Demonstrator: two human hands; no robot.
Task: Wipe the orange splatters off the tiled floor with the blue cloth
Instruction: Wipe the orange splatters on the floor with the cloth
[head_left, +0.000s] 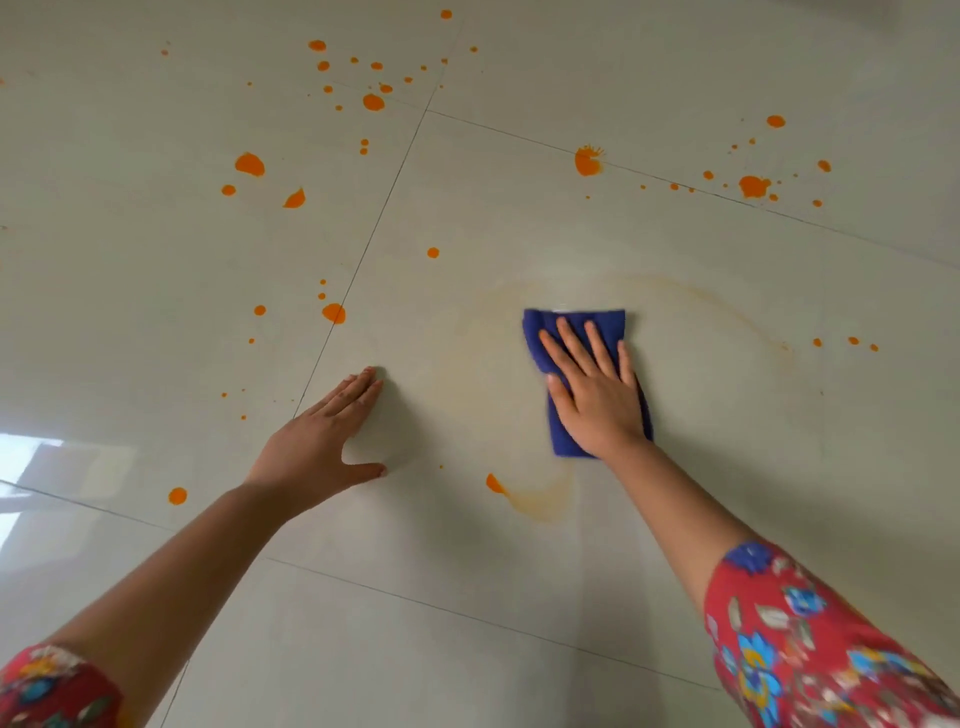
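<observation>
Right grip (597, 395), fingers straight, presses blue cloth (571, 323) onto tiled floor (467, 597). Left grip (322, 441) rests flat and empty to its left. Orange splatters (249, 164) dot the far floor.

Folded dark-blue terry cloth (576, 323): narrow rectangle, lying flat on the glossy off-white tiled floor (519, 218), right of centre on the middle tile, long axis running away from the viewer. Orange splatters (249, 164): wet-looking opaque drops and blobs, mixed sizes. They're dense on the far-left tile, with another cluster far right along the grout line and a few small dots to the right of the cloth. Around the cloth the tile shows only faint yellowish smear arcs (691, 293). Near side: one teardrop blob (494, 483) with a pale smeared tail curving right.
</observation>
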